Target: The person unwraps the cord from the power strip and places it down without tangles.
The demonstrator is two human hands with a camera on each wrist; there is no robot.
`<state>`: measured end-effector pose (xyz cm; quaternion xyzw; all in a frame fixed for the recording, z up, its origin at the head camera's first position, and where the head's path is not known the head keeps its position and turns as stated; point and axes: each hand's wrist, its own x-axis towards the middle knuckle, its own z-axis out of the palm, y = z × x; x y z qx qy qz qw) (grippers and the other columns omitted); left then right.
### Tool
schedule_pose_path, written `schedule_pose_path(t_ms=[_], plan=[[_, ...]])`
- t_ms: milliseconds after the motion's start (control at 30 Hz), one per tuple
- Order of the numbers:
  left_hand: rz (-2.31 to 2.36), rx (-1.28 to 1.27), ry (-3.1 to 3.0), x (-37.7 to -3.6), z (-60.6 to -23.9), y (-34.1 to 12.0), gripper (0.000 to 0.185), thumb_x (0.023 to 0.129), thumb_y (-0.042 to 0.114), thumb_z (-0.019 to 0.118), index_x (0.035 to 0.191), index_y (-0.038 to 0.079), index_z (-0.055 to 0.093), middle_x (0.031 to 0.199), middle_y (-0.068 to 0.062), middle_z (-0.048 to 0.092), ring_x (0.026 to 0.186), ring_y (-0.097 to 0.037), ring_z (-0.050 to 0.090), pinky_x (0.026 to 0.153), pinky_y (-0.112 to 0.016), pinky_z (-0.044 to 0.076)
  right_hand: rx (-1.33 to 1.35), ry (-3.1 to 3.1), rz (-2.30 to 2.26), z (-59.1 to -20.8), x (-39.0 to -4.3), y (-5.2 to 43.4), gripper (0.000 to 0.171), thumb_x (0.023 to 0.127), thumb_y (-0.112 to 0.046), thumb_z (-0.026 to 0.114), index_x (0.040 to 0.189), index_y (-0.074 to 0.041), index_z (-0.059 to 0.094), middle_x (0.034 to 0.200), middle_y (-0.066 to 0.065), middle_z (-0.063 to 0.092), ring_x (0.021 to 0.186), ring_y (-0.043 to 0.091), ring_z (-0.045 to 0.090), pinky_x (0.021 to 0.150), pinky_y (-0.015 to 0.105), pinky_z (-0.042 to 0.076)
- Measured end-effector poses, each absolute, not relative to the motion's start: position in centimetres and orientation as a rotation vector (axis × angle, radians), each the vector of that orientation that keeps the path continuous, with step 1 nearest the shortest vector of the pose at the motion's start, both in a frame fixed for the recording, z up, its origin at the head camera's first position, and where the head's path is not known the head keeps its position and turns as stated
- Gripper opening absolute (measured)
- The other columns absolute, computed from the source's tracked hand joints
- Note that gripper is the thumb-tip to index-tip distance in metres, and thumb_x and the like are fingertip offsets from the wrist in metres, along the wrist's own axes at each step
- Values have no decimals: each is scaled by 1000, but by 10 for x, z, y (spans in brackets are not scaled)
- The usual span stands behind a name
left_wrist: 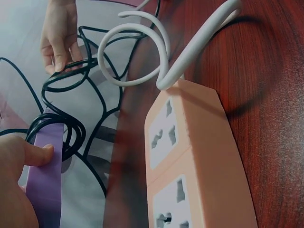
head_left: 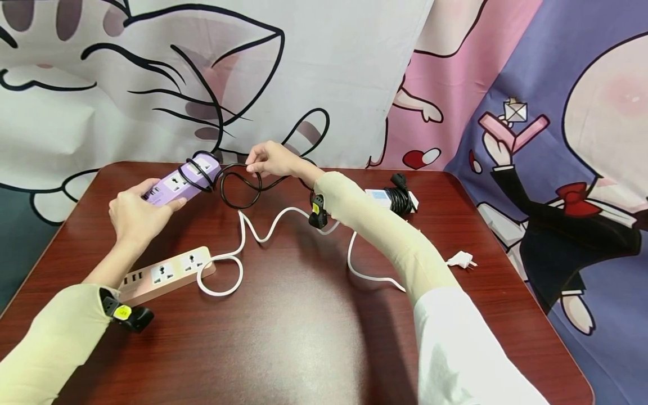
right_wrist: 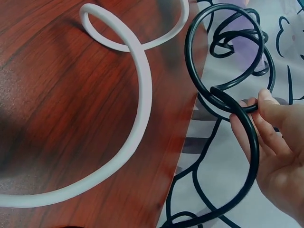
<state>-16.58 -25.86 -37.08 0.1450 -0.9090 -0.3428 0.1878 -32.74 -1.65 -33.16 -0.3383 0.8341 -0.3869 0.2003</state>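
Note:
My left hand point(head_left: 139, 212) grips a purple power strip point(head_left: 184, 179), holding it raised at a tilt above the table's back left. A black cord point(left_wrist: 66, 128) loops round the strip's far end. Between thumb and fingers, my right hand point(head_left: 273, 160) pinches a loop of that black cord point(right_wrist: 251, 156), to the right of the strip. Below the left hand, a peach power strip point(head_left: 164, 273) lies on the table, its white cord point(head_left: 238, 242) curling out from the right end. The left wrist view shows the peach strip's sockets point(left_wrist: 164, 135) up close.
A white power strip point(head_left: 379, 197) wrapped in a black cord point(head_left: 400, 197) lies at the back right, partly behind the right forearm. A white plug point(head_left: 460, 259) rests on the right side of the brown table point(head_left: 283, 343). Printed cloth point(head_left: 344, 73) hangs behind.

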Motion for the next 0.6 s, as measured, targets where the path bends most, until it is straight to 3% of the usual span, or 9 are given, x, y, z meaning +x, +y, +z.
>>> schedule_pose_path(t_ms=[467, 600], plan=[[-997, 408, -2504, -166, -366, -257, 57, 78, 31, 77, 126, 6, 61, 117, -31, 62, 107, -47, 47, 92, -54, 26, -916, 2480, -940, -339, -328, -14, 15, 91, -13, 64, 99, -1, 67, 95, 17, 71, 82, 16, 67, 72, 23, 55], [-1018, 396, -2502, -164, -364, -254, 57, 77, 31, 78, 126, 6, 61, 117, -30, 62, 108, -47, 47, 92, -54, 26, -895, 2529, -883, -341, -327, -14, 16, 92, -16, 64, 98, -3, 68, 98, 18, 71, 82, 16, 67, 78, 29, 55]])
